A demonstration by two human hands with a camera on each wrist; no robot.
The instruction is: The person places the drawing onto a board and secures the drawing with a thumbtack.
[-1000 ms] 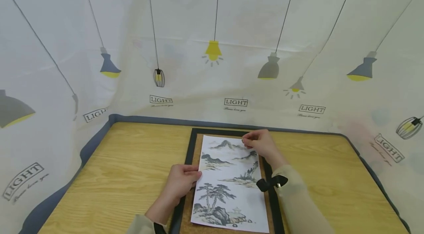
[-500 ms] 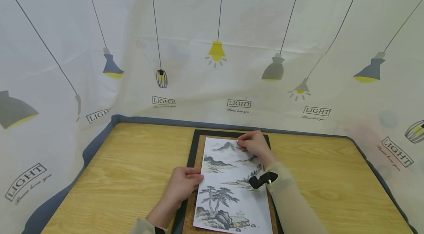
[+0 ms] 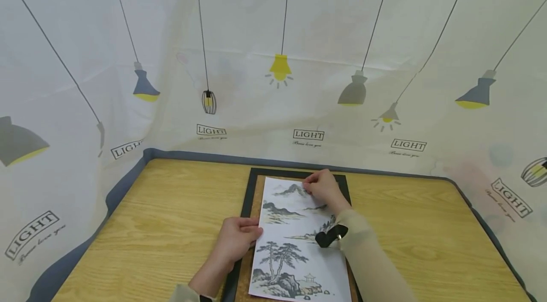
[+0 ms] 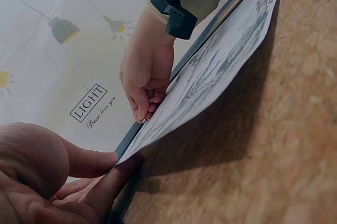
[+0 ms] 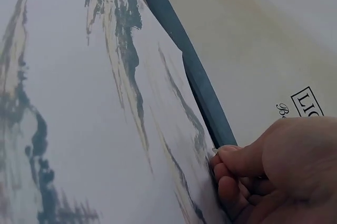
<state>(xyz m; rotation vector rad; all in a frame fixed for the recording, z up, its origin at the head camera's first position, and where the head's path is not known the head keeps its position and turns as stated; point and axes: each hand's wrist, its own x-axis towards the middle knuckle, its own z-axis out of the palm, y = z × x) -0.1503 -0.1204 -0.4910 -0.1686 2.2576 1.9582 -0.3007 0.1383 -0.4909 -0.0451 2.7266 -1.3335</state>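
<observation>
A sheet of paper [image 3: 286,226] printed with an ink landscape lies over a cork board [image 4: 300,108] with a black frame [image 3: 295,170]. Thumb and fingers of my left hand [image 3: 235,240] pinch the sheet's left edge. In the left wrist view that side of the sheet stands raised off the cork and casts a shadow. My right hand [image 3: 325,189] is at the sheet's top edge, right of its middle. Between thumb and forefinger it pinches a small shiny pin-like piece [image 5: 215,151], mostly hidden by the fingertips. The right hand's other fingers are curled.
A wood-grain table [image 3: 179,207] extends on both sides of the board. Behind and beside it hangs a pale curtain [image 3: 239,31] printed with lamps. A black wrist camera [image 3: 331,236] on the right sleeve hangs over the sheet.
My right hand has moved left along the sheet's top edge from near its right corner. My left hand keeps its hold on the left edge. The head view has shifted slightly.
</observation>
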